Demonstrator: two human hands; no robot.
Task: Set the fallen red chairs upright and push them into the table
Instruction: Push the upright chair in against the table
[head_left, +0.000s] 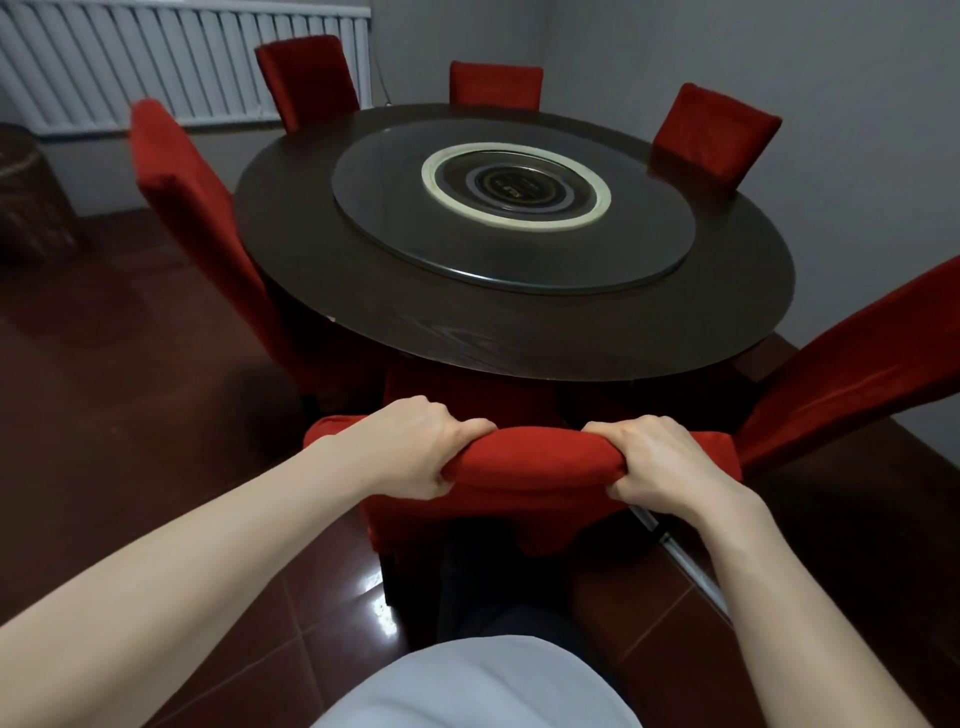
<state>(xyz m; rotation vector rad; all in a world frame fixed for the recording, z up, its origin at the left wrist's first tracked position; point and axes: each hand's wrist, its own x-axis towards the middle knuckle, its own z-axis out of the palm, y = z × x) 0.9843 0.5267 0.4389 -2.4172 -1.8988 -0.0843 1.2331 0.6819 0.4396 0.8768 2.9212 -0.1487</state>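
Note:
A red fabric-covered chair (524, 460) stands upright right in front of me, its seat reaching under the near edge of the round dark table (519, 343). My left hand (415, 449) grips the top of its backrest on the left, and my right hand (654, 462) grips the same top edge on the right. Several more red chairs stand upright around the table: one at the left (192, 208), three along the far side (306, 78) (496, 85) (714, 132), and one at the right (857, 374) leaning in frame.
A glass turntable (514, 208) sits in the middle of the table. The floor (130, 415) is glossy dark red tile. White vertical blinds (156, 57) cover the back left wall, with a dark wicker object (31, 197) below. Grey walls close in behind and right.

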